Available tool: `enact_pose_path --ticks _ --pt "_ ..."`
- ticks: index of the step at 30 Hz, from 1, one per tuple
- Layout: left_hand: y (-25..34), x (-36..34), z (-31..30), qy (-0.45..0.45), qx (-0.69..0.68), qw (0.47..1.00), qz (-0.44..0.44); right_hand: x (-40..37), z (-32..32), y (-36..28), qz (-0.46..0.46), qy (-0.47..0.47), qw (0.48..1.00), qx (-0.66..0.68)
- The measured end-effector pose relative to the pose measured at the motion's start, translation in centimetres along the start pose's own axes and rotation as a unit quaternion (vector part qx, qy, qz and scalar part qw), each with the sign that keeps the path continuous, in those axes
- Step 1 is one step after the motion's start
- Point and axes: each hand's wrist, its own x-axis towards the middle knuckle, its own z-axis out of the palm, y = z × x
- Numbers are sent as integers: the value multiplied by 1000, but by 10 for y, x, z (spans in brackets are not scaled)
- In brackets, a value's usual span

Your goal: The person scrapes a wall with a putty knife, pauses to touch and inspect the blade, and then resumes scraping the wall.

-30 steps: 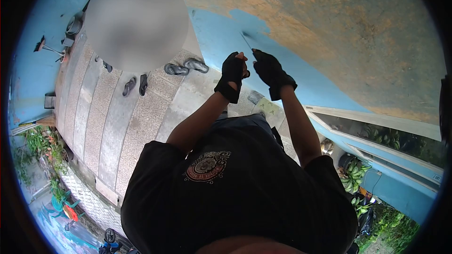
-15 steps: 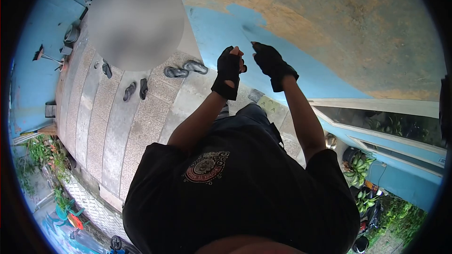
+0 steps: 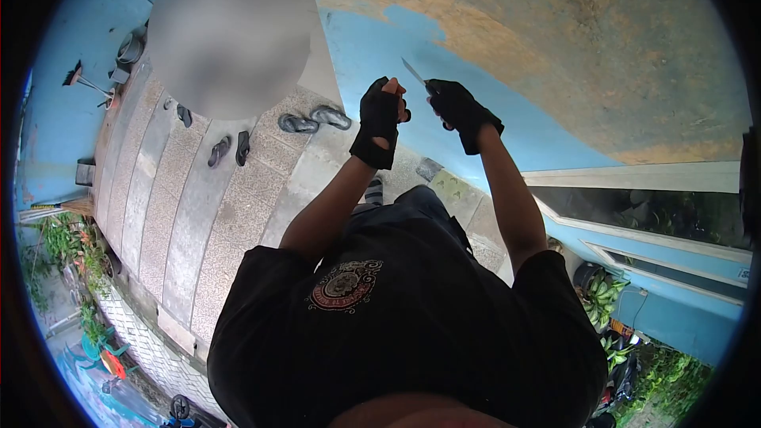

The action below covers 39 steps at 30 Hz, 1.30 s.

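My right hand (image 3: 466,115), in a black fingerless glove, is closed around the handle of a knife (image 3: 413,71). The narrow blade points up and to the left, in front of the blue-painted part of the wall (image 3: 507,123). Beside it on the left is my left hand (image 3: 379,117), also in a black fingerless glove. Its fingers are curled together, and whatever may be in them is hidden. A small gap separates the two hands, and neither visibly touches the wall.
Bare brown plaster (image 3: 587,47) covers the upper wall, above a window (image 3: 642,206). Several sandals (image 3: 330,116) lie on the striped paved floor (image 3: 190,246). A broom (image 3: 89,83) leans at the left wall. Potted plants (image 3: 602,301) stand lower right. A round grey blur hides the upper left.
The knife blade, smeared by motion before, now shows sharply, and its tip sits slightly lower and further left. My left hand has shifted slightly left. The view has moved a little.
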Motion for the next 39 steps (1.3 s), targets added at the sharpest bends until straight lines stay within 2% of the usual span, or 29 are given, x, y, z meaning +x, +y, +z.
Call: enact_pose_path --ticks 1,2,3,4,6,7,9,10,11,13,14,15,17,19,21,23,24,25,27,29,30,31,32,33,35,37,38,39 --pt "0 0 -2 -1 -2 1000 10 -13 -2 7 21 -31 992 117" --pt "-1 -1 -9 3 -7 1000 1 -41 -9 -8 43 27 983 176" --pt "-2 -6 -13 9 -11 1000 -12 -61 -28 -5 18 40 990 134" --pt "3 -15 -11 21 0 1000 -3 -84 -49 -5 -23 45 987 151" --pt "2 -25 -9 32 1 999 6 -104 -83 -33 59 140 984 92" --pt "2 -27 -6 34 0 999 15 -96 -96 -39 25 155 986 56" --pt "-6 -33 5 25 0 999 23 -40 -81 -32 29 103 991 76" --pt "-11 -39 11 13 -3 999 30 -7 -54 -14 -32 86 992 -83" --pt "-17 -47 16 14 -3 999 30 16 -26 7 -93 68 964 -239" --pt "-22 -59 28 2 16 1000 14 4 3 33 -95 -27 974 -202" --pt "-22 -67 32 27 39 999 -2 -25 2 31 -82 -16 984 -157" --pt "-27 -71 24 3 25 1000 -2 -59 -4 24 -69 -6 991 -111" --pt "-27 -87 19 30 40 999 -8 -108 -36 14 28 -3 1000 2" --pt "-24 -98 16 32 56 998 -2 -133 -76 -2 30 76 997 -2" --pt "-20 -111 23 24 81 996 -3 -54 -129 18 -15 55 998 2" --pt "-14 -116 38 -4 75 997 25 0 -66 15 -76 92 993 24" --pt "-14 -117 42 2 80 997 -7 33 -35 22 -130 117 970 -167" --pt "-17 -120 41 0 83 996 -11 54 -14 28 -178 136 909 -350" --pt "-16 -117 34 -30 71 997 14 30 1 29 -178 112 958 -196" --pt "-6 -112 21 -37 50 998 5 -31 -22 16 -145 109 951 -250" --pt "-1 -108 16 -11 68 998 6 -50 -42 20 -109 102 968 -199" --pt "5 -104 10 13 88 996 6 -88 -58 -11 10 90 992 -92" --pt "11 -97 1 12 88 996 6 -103 -70 -17 -2 170 983 -75" --pt "16 -92 -4 8 87 996 -1 -105 -86 -22 -17 203 977 -66" --pt "31 -77 -11 -5 96 995 6 -85 -97 -38 43 184 982 8" --pt "39 -64 -18 -30 91 995 -10 -9 -63 -29 -13 149 989 22" --pt "42 -57 -22 -50 85 995 -18 24 -22 -29 -84 156 977 -120" --pt "47 -54 -25 -56 86 994 -25 51 13 -22 -150 157 942 -257"
